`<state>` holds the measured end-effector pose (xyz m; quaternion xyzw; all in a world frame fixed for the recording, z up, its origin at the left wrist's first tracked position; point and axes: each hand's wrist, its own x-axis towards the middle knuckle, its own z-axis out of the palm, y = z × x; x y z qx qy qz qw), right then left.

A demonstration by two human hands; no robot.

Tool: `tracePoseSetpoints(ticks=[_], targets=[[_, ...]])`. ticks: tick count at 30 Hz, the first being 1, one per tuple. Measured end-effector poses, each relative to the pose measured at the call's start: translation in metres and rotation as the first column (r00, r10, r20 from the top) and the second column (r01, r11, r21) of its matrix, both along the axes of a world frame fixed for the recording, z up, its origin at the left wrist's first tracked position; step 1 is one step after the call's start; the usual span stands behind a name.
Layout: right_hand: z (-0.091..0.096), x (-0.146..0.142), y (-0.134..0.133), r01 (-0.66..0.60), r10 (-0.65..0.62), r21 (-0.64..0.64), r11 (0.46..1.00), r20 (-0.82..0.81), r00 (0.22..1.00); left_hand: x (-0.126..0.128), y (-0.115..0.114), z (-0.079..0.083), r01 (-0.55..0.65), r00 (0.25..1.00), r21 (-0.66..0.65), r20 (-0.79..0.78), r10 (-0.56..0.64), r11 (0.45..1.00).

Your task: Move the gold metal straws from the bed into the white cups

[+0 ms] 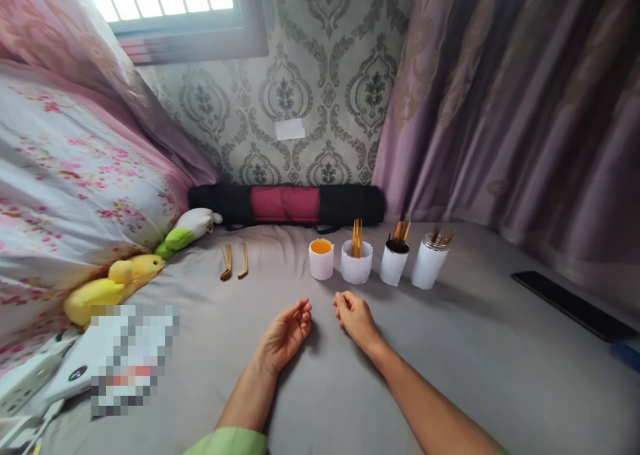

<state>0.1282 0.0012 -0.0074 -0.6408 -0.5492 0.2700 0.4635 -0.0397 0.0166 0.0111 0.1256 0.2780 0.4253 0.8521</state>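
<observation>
My left hand [285, 335] rests palm-up on the grey bedsheet [475, 348], fingers loosely curled and holding nothing. My right hand [356, 318] lies beside it, knuckles up, fingers loosely curled, also holding nothing. Just beyond my hands stands a row of white cups: a cup with an orange inside [321, 259], a cup holding gold utensils [357, 260], a third cup with brownish utensils [393, 262], and a tilted jar [429, 262] with more. Two gold utensils [235, 262] lie loose on the sheet to the left.
A black and pink rolled bag [287, 205] lies against the patterned wall. Yellow [113, 285] and green-white [187, 230] plush toys sit by the floral bedding at left. White devices [65, 375] lie at the near left. A dark flat object [570, 305] lies at right by the curtain.
</observation>
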Motion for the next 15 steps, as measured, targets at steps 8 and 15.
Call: tracePoseSetpoints(ticks=[8,15], targets=[[0.0045,-0.0003,-0.0035,-0.046,0.046,-0.007,0.999,-0.054,0.998,0.0043,-0.004,0.0007,-0.008,0.995,0.012,-0.095,0.009,1.0],[0.0001,-0.0007,-0.0038,-0.023,0.023,0.024,0.999,-0.006,1.0,0.0051,-0.0047,0.0022,0.005,0.993,0.035,-0.118,-0.001,0.999]])
